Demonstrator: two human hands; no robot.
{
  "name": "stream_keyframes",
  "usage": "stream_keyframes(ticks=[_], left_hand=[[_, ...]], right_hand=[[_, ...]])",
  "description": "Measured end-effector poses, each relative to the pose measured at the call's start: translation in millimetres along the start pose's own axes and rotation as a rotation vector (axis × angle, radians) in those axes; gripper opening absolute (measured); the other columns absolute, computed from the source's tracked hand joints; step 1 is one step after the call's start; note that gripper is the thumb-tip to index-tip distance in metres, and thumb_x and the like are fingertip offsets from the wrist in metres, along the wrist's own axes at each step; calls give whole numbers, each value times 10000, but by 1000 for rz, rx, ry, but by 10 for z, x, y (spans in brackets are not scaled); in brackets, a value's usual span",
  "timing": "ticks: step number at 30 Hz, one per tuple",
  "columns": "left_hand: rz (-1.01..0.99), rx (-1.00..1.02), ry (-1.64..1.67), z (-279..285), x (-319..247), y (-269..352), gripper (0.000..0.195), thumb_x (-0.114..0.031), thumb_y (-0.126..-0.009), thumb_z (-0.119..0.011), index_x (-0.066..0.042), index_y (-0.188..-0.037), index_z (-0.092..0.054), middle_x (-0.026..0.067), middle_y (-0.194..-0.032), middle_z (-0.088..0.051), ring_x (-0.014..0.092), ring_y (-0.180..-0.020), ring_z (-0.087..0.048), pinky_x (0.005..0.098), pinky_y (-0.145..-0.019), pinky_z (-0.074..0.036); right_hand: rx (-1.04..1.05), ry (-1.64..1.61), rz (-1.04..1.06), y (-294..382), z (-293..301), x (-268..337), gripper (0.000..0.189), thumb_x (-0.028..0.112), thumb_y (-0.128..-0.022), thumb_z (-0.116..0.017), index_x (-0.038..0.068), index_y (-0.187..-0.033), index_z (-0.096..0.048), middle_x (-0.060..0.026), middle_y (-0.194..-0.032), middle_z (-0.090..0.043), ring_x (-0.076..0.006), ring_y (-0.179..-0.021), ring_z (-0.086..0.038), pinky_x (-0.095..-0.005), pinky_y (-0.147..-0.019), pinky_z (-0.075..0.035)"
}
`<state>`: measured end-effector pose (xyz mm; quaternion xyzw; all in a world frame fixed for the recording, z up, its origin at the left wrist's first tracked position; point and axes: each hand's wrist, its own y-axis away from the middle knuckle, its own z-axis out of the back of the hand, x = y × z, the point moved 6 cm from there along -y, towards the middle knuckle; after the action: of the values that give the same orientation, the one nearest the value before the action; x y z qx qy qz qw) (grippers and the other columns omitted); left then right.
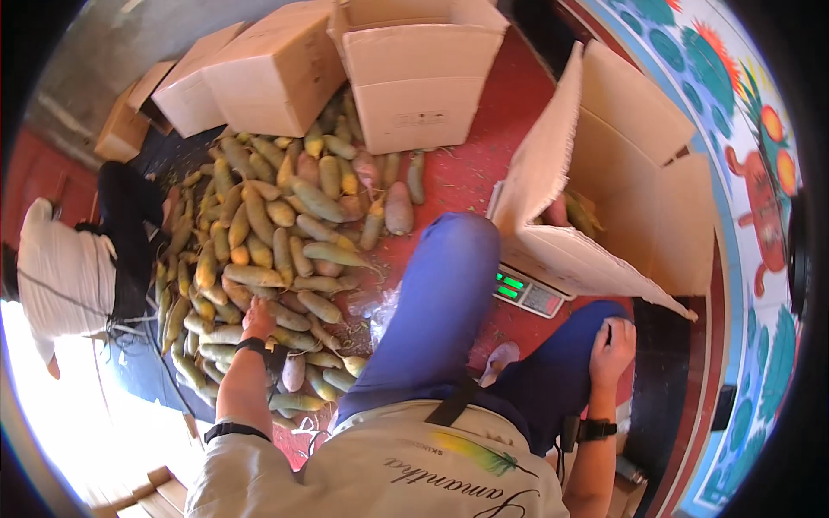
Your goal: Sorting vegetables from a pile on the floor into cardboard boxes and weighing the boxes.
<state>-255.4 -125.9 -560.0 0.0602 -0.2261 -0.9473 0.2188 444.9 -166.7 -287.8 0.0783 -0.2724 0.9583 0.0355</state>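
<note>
My left hand is at the near side of a large pile of green-yellow radishes, its fingers touching the roots; whether it grips one cannot be told. My right hand rests on my right knee, with a gap between thumb and curled fingers and nothing visible in it. Ahead of that knee is a digital scale with lit green displays. An open cardboard box stands on it, its flaps spread. A few roots show inside; the flaps hide the rest.
Behind the pile stand an upright cardboard box and closed-looking boxes. At the left a person in a light shirt is beside the pile. A clear plastic bag lies by my left leg. A painted wall runs along the right.
</note>
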Motion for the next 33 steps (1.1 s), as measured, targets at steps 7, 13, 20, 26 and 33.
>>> stream_keyframes(ticks=[7,13,20,26,33], left_hand=[[-223,205,-534,-230,-103,-237,366,-229,-775,-578,-76,-1105,-618,181,-1162,-563,362,-1109,-519,417,-936,-429],[-224,-38,-172,-813,1061,-494,376,-366,-728,-688,-36,-907,-666,199,-893,-661,317,-798,-644,399,-729,-506],[-49,35,168,-349,139,83,408,-357,-727,-699,-13,-903,-569,217,-872,-644,366,-845,-620,419,-751,-493],[-162,35,-218,-613,289,-121,360,-340,-757,-671,-28,-930,-631,218,-937,-642,351,-910,-619,422,-782,-489],[-436,375,-578,-567,-390,297,436,-436,-849,-515,-36,-870,-689,162,-874,-671,301,-866,-646,384,-764,-504]], right_hand=[[-7,8,-3,5,-30,-10,87,5,-726,-587,38,-799,-553,-127,-786,-563,-319,-744,-536,-404,-671,-438],[-19,-56,-6,-50,-85,8,74,20,-734,-594,37,-799,-563,-124,-797,-571,-316,-751,-539,-405,-680,-439],[-26,-35,-40,29,-25,-73,65,26,-741,-594,36,-801,-572,-124,-802,-574,-312,-753,-540,-397,-685,-441],[-60,-58,-57,73,18,-127,58,29,-745,-595,35,-800,-576,-123,-796,-573,-311,-753,-541,-399,-683,-443],[-93,-57,-95,127,80,-189,64,26,-734,-604,36,-792,-579,-120,-797,-575,-309,-756,-544,-397,-684,-447]])
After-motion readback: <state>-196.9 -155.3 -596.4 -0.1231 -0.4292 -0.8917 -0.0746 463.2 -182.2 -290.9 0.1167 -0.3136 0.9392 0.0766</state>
